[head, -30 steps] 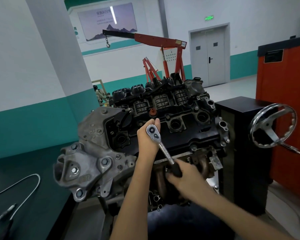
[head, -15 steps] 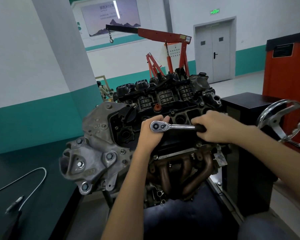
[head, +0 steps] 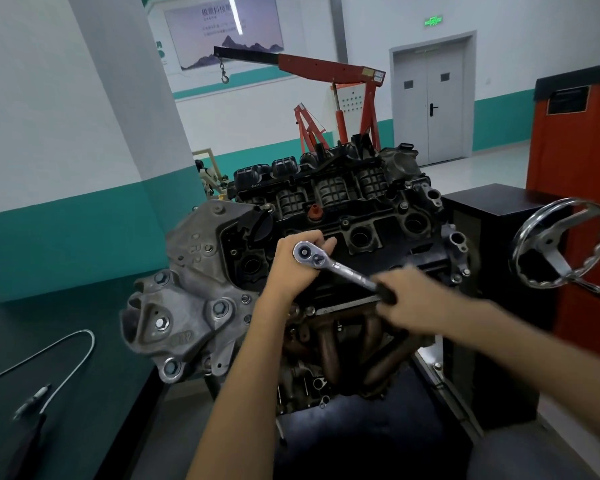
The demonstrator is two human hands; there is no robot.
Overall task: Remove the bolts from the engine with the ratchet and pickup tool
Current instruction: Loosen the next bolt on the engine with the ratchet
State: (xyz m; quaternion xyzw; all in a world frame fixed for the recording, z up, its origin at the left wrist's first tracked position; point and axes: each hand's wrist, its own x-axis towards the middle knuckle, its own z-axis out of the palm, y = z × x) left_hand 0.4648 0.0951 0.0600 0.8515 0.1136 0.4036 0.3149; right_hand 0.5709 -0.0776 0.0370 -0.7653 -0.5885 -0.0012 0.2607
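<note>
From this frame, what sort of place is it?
Probably an auto repair or training workshop: a bare engine out of any vehicle, a red engine hoist behind it, and a ratchet held on the engine's top.

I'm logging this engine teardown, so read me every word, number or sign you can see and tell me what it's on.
Nothing reads with certainty.
Wall poster: heading in Chinese characters, too blurred.
Green exit sign over the door: lit, blurred.
Crane label on the red boom: too small.
Engine bracket: embossed marks, perhaps "RP", unsure.
Intake manifold: small white print, unreadable.
</note>
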